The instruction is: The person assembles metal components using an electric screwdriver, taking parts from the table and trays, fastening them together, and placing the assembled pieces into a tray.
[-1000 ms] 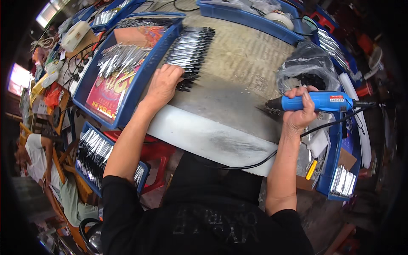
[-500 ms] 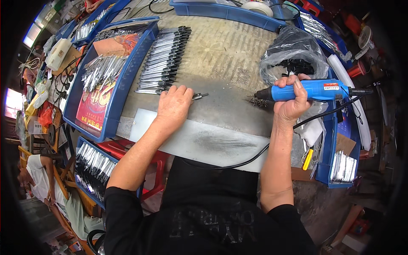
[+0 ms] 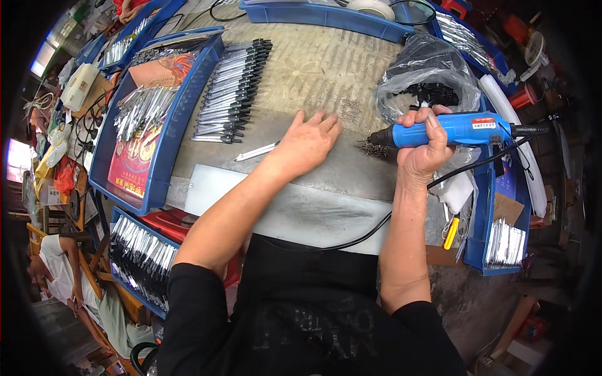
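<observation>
On the table lies a silver pen [image 3: 256,151], its bare end sticking out to the left from beneath my left hand [image 3: 310,143]. That hand is closed over the pen's other end, which stays hidden under the fingers. My right hand [image 3: 426,143] grips a blue electric screwdriver [image 3: 470,128] held level, nose pointing left. Right at its dark nose is a clump of small dark metal pieces [image 3: 375,149], too fine to name. Left of my left hand, a row of silver pens with black ends [image 3: 231,94] is laid out side by side.
A clear plastic bag [image 3: 433,62] of black parts stands beyond my right hand. Blue trays with pens flank the table at left [image 3: 160,150] and right [image 3: 478,232]. A white board [image 3: 282,207] lines the near edge, crossed by the black cable [image 3: 357,241]. A yellow-handled tool [image 3: 451,234] lies right.
My left hand has slid right, away from the row of pens, uncovering the pen's left end. The screwdriver in my right hand has shifted only slightly.
</observation>
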A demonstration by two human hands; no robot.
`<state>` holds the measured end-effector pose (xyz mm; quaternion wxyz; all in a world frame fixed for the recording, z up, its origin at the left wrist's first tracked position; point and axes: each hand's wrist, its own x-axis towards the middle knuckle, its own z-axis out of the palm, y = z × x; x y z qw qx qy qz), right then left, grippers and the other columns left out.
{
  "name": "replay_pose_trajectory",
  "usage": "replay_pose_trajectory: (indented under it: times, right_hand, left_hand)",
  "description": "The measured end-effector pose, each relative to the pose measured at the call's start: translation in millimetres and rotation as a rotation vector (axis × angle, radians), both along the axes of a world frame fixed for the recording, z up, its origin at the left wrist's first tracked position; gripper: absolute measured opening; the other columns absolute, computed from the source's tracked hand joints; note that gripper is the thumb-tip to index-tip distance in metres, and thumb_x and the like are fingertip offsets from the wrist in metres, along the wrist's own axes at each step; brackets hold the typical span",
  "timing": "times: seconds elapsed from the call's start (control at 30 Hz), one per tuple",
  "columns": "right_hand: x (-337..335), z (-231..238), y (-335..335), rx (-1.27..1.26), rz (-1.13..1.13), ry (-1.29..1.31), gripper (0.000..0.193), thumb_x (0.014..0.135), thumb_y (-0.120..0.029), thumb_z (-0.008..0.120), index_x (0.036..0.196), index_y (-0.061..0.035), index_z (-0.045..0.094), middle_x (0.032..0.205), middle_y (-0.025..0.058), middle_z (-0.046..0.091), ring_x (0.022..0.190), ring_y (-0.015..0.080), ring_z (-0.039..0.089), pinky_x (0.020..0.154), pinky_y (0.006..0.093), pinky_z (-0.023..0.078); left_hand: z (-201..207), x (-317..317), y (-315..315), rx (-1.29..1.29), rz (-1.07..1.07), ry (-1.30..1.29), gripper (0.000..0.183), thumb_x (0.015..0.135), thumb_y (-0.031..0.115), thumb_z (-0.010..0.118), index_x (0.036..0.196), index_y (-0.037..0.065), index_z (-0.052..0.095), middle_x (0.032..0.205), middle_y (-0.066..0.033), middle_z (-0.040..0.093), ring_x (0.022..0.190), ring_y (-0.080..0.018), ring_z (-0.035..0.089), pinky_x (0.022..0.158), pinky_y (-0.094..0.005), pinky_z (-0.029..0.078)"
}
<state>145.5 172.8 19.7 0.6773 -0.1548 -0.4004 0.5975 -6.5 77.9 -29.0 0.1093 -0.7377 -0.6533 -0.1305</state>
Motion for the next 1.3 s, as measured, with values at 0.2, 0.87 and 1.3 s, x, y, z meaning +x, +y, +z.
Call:
replay_pose_trajectory:
  times: [0.2, 0.87, 1.3]
  right_hand:
    - [-0.2, 4.8, -0.6, -0.014, 0.004, 0.009, 0.035, 0.069, -0.006, 0.057, 0.098, 0.0062, 0.041, 0.064, 0.0096, 0.049, 0.054, 0.0190, 0.053, 0.054, 0.0343, 0.048]
    - [0.1, 2.9, 0.5, -0.013, 0.014, 0.028, 0.032, 0.069, -0.005, 0.057, 0.096, 0.0058, 0.043, 0.064, 0.0105, 0.049, 0.054, 0.0199, 0.053, 0.053, 0.0343, 0.048]
    - [-0.7, 2.0, 0.3, -0.003, 0.031, 0.042, 0.029, 0.070, -0.004, 0.056, 0.095, 0.0048, 0.044, 0.068, 0.0116, 0.051, 0.054, 0.0193, 0.054, 0.053, 0.0341, 0.048]
  left_hand:
    - [24.3, -29.1, -34.6, 0.072, 0.087, -0.202, 0.032, 0.069, -0.002, 0.044, 0.097, 0.001, 0.059, 0.100, -0.0133, 0.060, 0.097, -0.0280, 0.055, 0.086, -0.0417, 0.039]
    - [18.3, -2.9, -47.5, -0.144, 0.067, -0.074, 0.037, 0.075, 0.005, 0.045, 0.110, 0.009, 0.056, 0.119, -0.0055, 0.052, 0.116, -0.0288, 0.041, 0.094, -0.0548, 0.028]
    - [17.0, 2.0, -58.9, -0.170, 0.077, -0.050, 0.037, 0.074, 0.003, 0.047, 0.108, 0.012, 0.058, 0.124, -0.0082, 0.047, 0.119, -0.0330, 0.036, 0.094, -0.0569, 0.028]
